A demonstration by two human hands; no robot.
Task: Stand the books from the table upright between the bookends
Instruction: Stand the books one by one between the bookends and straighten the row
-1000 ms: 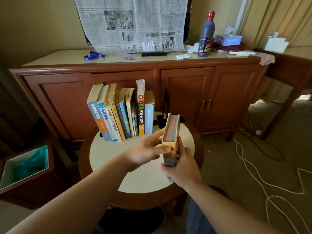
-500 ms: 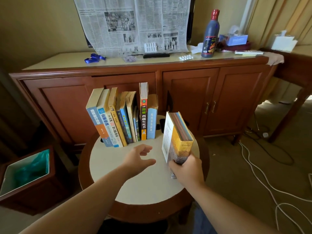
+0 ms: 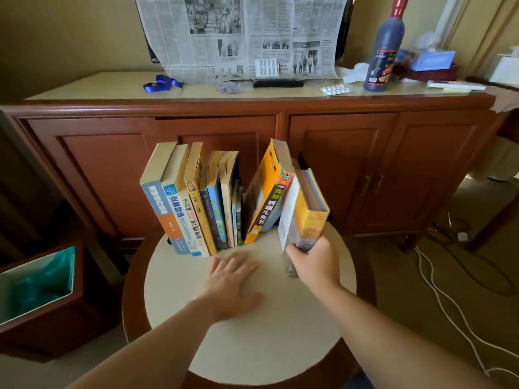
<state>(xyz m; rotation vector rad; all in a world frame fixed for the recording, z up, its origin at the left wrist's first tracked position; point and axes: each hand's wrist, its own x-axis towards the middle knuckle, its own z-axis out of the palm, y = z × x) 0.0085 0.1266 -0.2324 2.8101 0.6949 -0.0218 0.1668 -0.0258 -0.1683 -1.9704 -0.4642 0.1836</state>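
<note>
A: How is the yellow-spined book (image 3: pixel 304 213) held?
B: It is gripped at its lower end by the right hand (image 3: pixel 314 259), the fingers curled round it; it is tilted, its top leaning right, and it is pressed against the orange-covered book (image 3: pixel 265 192), which is seen leaning right as well.

A: And the left hand (image 3: pixel 233 282)?
B: It is laid flat on the round counter (image 3: pixel 252 346), fingers straight and spread; nothing is grasped.

A: Where is the rest of the row found?
B: A row of books (image 3: pixel 193 203) is stood at the back of the counter, leaning slightly left; a gap is left between it and the orange-covered book; a dark bookend (image 3: pixel 302 164) is glimpsed behind the held book.

A: What else is seen?
B: A wooden cabinet (image 3: pixel 365 164) is set behind; on it a newspaper (image 3: pixel 238 35) is draped and a dark bottle (image 3: pixel 383 49) is stood; a bin with a green liner (image 3: pixel 42 284) is placed on the floor at left.
</note>
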